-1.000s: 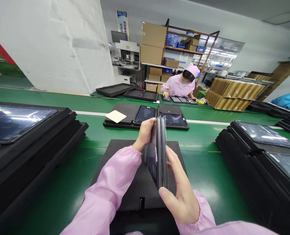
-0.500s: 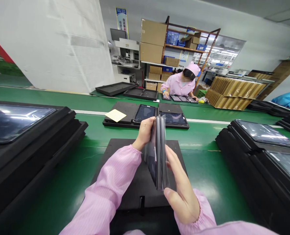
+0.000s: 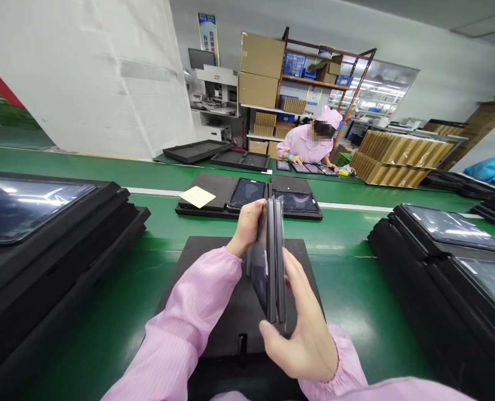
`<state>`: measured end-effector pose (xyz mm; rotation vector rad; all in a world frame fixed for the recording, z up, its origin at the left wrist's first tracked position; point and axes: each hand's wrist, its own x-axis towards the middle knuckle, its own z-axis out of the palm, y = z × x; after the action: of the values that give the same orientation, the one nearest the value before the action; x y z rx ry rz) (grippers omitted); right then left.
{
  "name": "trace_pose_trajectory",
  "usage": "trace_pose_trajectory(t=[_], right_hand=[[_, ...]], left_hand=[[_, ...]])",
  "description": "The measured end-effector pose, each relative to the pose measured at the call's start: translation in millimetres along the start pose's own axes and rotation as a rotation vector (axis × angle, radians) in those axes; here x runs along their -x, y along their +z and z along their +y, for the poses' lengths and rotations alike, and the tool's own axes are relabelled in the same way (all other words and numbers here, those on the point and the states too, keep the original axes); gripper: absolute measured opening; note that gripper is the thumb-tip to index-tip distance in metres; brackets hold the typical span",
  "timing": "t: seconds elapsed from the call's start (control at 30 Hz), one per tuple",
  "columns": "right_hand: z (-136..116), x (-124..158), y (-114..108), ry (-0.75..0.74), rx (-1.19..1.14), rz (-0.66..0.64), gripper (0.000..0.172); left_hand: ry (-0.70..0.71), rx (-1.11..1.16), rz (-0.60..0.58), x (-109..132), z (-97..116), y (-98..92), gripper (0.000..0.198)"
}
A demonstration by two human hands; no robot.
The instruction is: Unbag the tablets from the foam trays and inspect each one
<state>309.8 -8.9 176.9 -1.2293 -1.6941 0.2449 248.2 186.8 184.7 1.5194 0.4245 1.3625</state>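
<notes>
Both my hands hold a thin stack of dark tablet panels (image 3: 272, 262) on edge, above a black foam tray (image 3: 214, 262) on the green bench. My left hand (image 3: 247, 225) grips the far top edge of the stack, fingers curled over it. My right hand (image 3: 303, 328) cups the near bottom edge, thumb wrapped under the corner and fingers lying along the right face. Pink sleeves cover both arms.
Stacked black trays with glossy screens stand at the left (image 3: 42, 234) and right (image 3: 447, 250). Farther off lies a tray with two tablets (image 3: 251, 197) and a yellow sheet (image 3: 197, 196). A person in pink (image 3: 309, 145) works at the far bench before shelves of cartons.
My right thumb has slid left under the stack's near corner. The stack and my left hand have barely moved. The far person's hands have shifted over the tablets.
</notes>
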Motion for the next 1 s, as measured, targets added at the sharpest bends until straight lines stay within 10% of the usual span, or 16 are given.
trace_pose_trajectory(t=[1.0], right_hand=[[4.7, -1.1, 1.2, -0.014, -0.121, -0.004, 0.086]], left_hand=[[0.028, 0.005, -0.008, -1.3, -4.6, -2.4, 0.071]])
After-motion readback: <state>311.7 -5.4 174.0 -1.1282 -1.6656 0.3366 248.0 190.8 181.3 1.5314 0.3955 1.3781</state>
